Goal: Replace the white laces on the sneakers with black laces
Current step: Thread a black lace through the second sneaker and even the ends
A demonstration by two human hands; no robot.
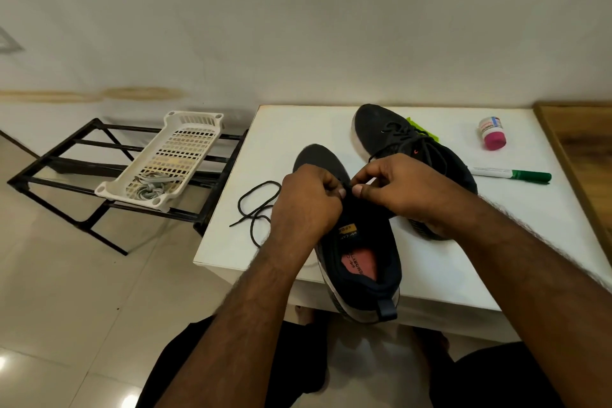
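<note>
Two black sneakers lie on a white table (447,262). The near sneaker (361,262) points away from me, heel over the front edge. My left hand (306,202) and my right hand (397,185) meet over its eyelet area, thumbs and fingers pinching a black lace (255,209) whose loose end loops on the table to the left. The far sneaker (390,132) carries a black lace through its eyelets. The white laces (150,187) lie coiled in a white plastic basket (195,129).
The basket rests on a black metal rack (66,169) left of the table, over a tiled floor. A green marker (516,174) and a small pink-capped bottle (492,133) lie at the table's right. A yellow-green scrap (419,127) peeks from behind the far sneaker.
</note>
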